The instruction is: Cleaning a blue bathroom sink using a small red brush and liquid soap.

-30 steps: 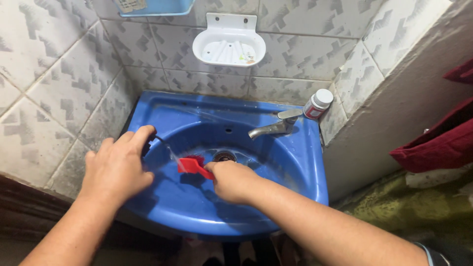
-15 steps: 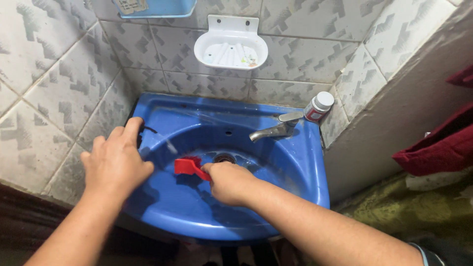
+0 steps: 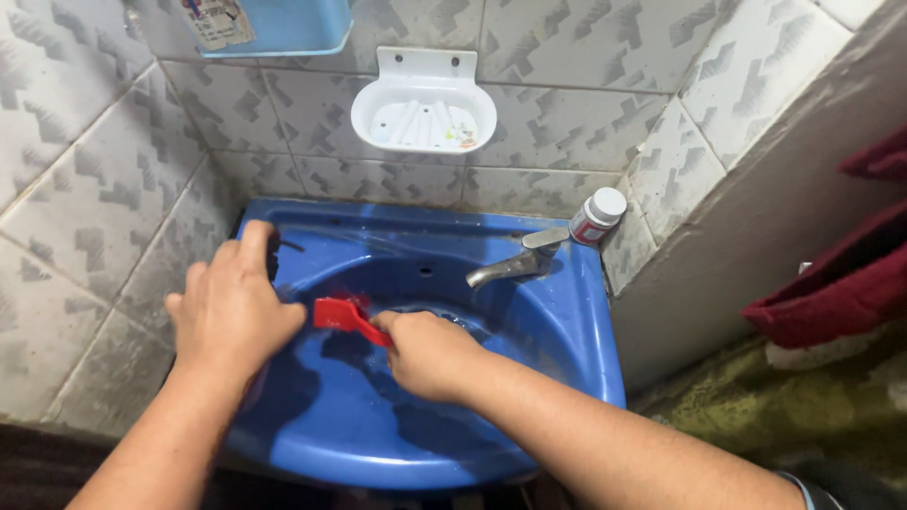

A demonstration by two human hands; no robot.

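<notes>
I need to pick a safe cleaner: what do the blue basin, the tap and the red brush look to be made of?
Basin: probably glazed ceramic, glossy blue with reflections. Tap: metal, dull grey sheen with dulled patches. Brush, held in the right hand: likely moulded plastic, uniform bright red.

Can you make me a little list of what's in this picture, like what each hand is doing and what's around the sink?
Place: blue sink in a tiled corner
Left hand: flat on the sink's left rim, holding nothing
Right hand: closed on the red brush, inside the bowl
Brush head: against the bowl's left inner wall
Tap: metal, at the back right; no running water visible
Small bottle: white cap, on the back right corner
Soap dish: white, on the wall above
Blue shelf: top left, on the wall
Red cloth: at right
</notes>
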